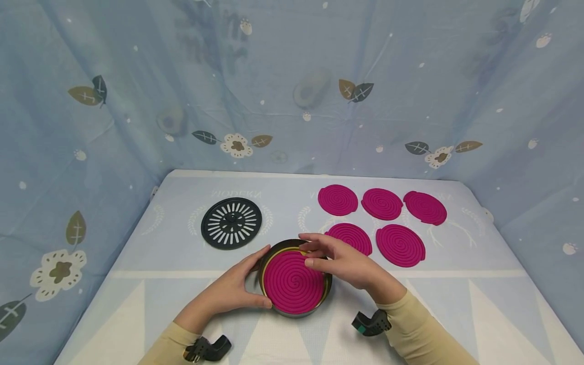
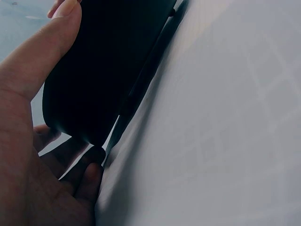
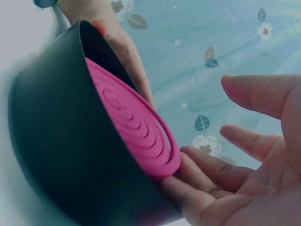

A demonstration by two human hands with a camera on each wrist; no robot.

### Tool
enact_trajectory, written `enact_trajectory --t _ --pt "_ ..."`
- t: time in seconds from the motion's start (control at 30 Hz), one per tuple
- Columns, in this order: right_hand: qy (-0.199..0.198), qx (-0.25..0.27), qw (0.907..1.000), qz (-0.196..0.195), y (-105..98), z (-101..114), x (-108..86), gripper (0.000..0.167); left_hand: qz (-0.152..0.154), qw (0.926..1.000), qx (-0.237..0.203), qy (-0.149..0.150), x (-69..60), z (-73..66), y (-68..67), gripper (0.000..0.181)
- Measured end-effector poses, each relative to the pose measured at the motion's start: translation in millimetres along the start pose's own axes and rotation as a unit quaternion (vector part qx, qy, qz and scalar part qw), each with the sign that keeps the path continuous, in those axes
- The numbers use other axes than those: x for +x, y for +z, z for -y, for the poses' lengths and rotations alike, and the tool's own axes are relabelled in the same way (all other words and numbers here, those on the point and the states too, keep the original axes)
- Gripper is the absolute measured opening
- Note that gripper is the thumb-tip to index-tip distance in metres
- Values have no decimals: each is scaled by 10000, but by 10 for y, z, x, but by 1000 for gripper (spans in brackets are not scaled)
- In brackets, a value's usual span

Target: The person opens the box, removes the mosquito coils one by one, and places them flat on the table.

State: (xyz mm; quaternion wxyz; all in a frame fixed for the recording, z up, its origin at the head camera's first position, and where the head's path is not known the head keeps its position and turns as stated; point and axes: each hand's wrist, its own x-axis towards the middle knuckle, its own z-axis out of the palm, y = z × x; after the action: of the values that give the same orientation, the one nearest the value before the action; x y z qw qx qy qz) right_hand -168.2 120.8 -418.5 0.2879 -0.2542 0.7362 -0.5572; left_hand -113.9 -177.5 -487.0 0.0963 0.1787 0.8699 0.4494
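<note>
My left hand (image 1: 228, 290) grips the left side of a round dark container (image 1: 261, 274), thumb at the front and fingers behind. The left wrist view has the hand (image 2: 21, 117) round the dark wall (image 2: 106, 56). Inside the container lies a magenta spiral disc (image 1: 294, 282), tilted, one edge near the rim. My right hand (image 1: 343, 259) is over the back right rim; in the right wrist view this hand's (image 3: 240, 188) lower fingertips touch the disc's (image 3: 127, 113) edge at the container's (image 3: 51, 122) rim, its thumb and index finger standing apart.
Several more magenta spiral discs (image 1: 400, 246) lie flat behind and right of the container, one close to my right hand. A black slotted round lid (image 1: 231, 223) lies at the back left of the table (image 1: 182, 261). Patterned blue cloth (image 1: 292, 66) hangs behind the table.
</note>
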Motion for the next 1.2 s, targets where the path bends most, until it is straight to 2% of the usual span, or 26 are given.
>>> enact_trajectory --t 0.3,0.7,0.97,1.2 --pt "10 287 9995 -133 -8 -88 -30 58 4 10000 -40 -20 -1 -3 4 119" --pt "294 939 9951 126 -48 -141 -131 65 -1 10000 39 -33 -9 -12 2 120" --pt "245 1278 9911 292 -44 -131 -210 67 4 10000 -26 -21 -4 -14 3 120" --pt "353 1560 9864 388 -22 -166 -254 70 -2 10000 18 11 -4 -7 0 121"
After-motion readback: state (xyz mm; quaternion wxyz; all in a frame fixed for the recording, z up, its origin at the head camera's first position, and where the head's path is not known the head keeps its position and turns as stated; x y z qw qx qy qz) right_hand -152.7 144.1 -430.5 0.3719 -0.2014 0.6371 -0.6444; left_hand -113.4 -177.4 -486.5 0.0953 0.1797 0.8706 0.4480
